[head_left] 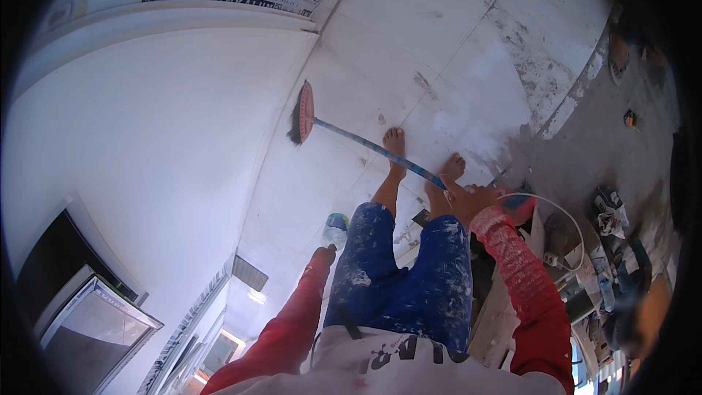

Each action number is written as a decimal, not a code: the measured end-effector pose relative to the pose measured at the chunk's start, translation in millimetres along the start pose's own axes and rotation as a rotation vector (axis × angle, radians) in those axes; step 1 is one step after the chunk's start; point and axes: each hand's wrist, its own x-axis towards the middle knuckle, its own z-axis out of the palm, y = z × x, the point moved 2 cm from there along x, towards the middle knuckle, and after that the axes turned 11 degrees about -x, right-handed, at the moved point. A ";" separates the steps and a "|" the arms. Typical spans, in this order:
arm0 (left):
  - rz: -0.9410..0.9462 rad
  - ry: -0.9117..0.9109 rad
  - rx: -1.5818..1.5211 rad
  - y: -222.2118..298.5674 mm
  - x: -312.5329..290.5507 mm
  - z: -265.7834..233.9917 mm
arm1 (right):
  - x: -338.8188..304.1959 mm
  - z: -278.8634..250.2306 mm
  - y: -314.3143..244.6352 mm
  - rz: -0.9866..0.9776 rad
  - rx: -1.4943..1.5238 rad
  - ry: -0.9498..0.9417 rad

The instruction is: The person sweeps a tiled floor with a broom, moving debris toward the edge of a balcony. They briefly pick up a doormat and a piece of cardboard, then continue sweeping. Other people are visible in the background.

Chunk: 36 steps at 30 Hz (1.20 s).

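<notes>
My right hand (pixel 470 202) is closed around the upper end of the blue patterned handle of a broom (pixel 373 146). The handle slants away to the left across the white floor. Its reddish head (pixel 307 106), with dark bristles, lies close to the foot of the wall. By my left thigh, my left hand (pixel 326 253) is closed at the edge of a clear plastic container (pixel 336 230) with green and blue on it. The small size and angle hide most of those fingers.
A white wall (pixel 161 117) rises on the left. Large tiles (pixel 395 36) with smudges cover the floor, and a greyer, dusty stretch (pixel 578 164) lies to the right. A pale looped cable (pixel 574 223), crumpled packaging (pixel 610 212) and bottles crowd the lower right. My bare feet stand mid-floor.
</notes>
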 end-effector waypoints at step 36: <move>-0.033 -0.054 0.137 4.9 69.1 -56.0 | 47.6 -14.3 -15.5 0.295 0.202 -0.050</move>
